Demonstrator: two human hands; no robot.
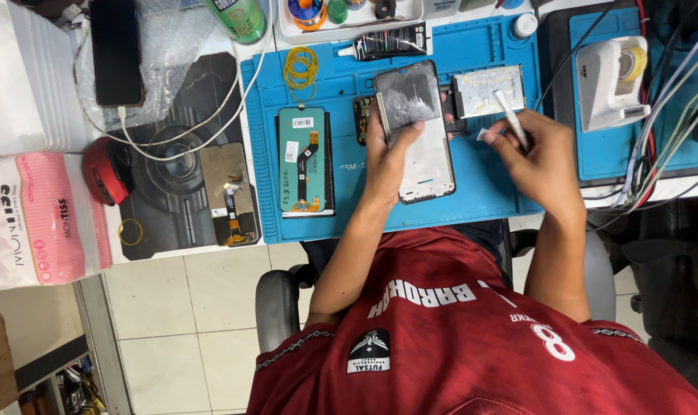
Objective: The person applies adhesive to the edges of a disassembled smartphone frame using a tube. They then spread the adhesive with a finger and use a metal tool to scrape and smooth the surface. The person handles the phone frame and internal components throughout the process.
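Both forearms reach up toward twelve o'clock from the red-sleeved torso. The left hand (pixel 391 150) is clamped around something flat, thumb on the near face, fingers wrapped behind. At its three o'clock, the right hand (pixel 535 157) pinches a thin stick, wrist bent inward.
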